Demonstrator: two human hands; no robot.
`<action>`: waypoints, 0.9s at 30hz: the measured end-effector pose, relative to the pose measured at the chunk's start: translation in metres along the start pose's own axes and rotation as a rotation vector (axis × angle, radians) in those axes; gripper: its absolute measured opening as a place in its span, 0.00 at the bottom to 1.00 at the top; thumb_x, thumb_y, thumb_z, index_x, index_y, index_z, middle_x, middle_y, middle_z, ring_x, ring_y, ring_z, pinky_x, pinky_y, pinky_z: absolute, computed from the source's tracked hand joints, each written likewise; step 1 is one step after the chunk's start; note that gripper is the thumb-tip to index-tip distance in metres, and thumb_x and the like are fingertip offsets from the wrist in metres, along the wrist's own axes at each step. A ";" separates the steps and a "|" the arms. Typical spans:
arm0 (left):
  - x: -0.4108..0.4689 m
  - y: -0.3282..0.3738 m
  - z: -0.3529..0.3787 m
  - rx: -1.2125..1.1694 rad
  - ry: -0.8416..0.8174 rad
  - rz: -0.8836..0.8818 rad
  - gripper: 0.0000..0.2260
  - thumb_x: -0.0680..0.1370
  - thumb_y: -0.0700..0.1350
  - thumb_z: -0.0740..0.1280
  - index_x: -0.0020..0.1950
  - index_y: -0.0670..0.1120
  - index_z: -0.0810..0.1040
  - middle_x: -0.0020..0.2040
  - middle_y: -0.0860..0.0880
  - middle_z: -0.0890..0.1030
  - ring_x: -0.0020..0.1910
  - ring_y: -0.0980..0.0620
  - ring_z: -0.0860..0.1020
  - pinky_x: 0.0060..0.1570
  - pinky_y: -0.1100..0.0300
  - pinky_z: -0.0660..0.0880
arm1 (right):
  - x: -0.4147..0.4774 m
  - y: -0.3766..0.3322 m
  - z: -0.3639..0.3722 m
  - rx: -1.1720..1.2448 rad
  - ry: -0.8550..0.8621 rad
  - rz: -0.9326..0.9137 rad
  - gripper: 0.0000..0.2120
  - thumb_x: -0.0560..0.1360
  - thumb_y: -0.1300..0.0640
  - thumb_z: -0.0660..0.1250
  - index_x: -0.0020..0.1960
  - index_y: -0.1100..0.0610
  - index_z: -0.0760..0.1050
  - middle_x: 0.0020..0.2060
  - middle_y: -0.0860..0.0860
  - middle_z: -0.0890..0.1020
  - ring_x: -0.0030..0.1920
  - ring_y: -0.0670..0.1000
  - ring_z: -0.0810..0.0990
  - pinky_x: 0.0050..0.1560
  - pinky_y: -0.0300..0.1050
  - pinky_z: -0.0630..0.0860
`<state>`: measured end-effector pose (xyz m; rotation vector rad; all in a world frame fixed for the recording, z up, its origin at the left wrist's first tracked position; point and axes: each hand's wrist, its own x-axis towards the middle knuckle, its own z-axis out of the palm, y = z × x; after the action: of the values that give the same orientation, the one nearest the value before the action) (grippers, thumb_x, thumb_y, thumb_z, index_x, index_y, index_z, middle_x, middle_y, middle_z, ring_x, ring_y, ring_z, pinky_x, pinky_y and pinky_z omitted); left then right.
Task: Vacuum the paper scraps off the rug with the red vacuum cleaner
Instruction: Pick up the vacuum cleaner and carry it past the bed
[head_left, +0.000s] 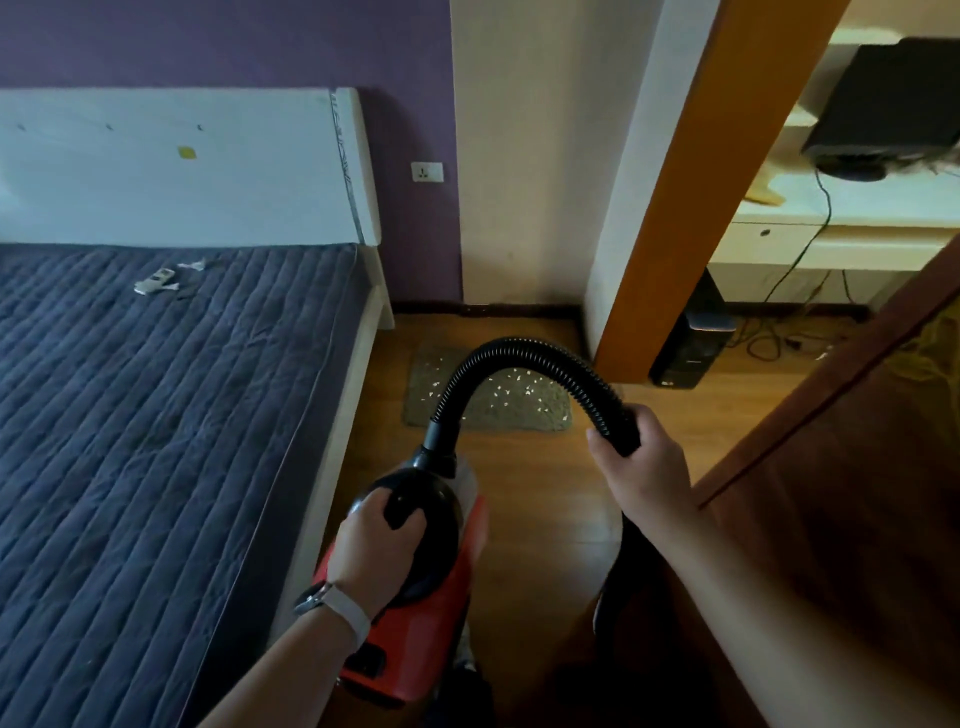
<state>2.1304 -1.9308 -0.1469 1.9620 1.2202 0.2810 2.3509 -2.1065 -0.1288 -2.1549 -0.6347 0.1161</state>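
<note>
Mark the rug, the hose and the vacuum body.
rug (550, 415), head view, bare pile near its right edge.
hose (519, 346), head view, top of its arch.
vacuum body (441, 649), head view, red casing.

Dim room; light is brightest at the right, on the table (841, 208). Dull sheen on the floor (535, 499). Pale scraps (506, 389) stand out on the shadowed rug (545, 415). The monitor (893, 98) is blurred; edges bow.

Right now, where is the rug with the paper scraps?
In the head view the rug lies on the wooden floor near frame centre, between the bed on its left and the orange door frame on its right, partly behind the black hose.
</note>
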 end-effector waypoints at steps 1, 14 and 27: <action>0.018 0.000 0.000 0.001 -0.012 0.000 0.03 0.77 0.46 0.68 0.46 0.47 0.76 0.39 0.50 0.79 0.36 0.54 0.78 0.32 0.61 0.72 | 0.015 -0.002 0.010 -0.017 -0.006 0.003 0.11 0.77 0.50 0.70 0.56 0.50 0.72 0.35 0.46 0.76 0.30 0.45 0.75 0.25 0.32 0.65; 0.209 0.005 -0.022 -0.001 -0.051 -0.002 0.06 0.76 0.47 0.68 0.41 0.53 0.72 0.37 0.51 0.78 0.34 0.52 0.78 0.36 0.48 0.80 | 0.186 -0.041 0.098 -0.279 -0.139 0.041 0.15 0.77 0.46 0.68 0.58 0.51 0.70 0.40 0.48 0.77 0.35 0.48 0.78 0.28 0.38 0.69; 0.300 -0.010 -0.016 0.037 -0.053 -0.146 0.04 0.77 0.49 0.67 0.47 0.50 0.75 0.40 0.51 0.79 0.37 0.51 0.78 0.39 0.52 0.78 | 0.281 -0.034 0.171 -0.229 -0.346 0.022 0.10 0.77 0.50 0.69 0.52 0.51 0.70 0.36 0.49 0.77 0.30 0.45 0.75 0.23 0.32 0.66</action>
<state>2.2684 -1.6708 -0.2066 1.8885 1.3347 0.1327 2.5295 -1.8315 -0.1703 -2.3858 -0.8555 0.4550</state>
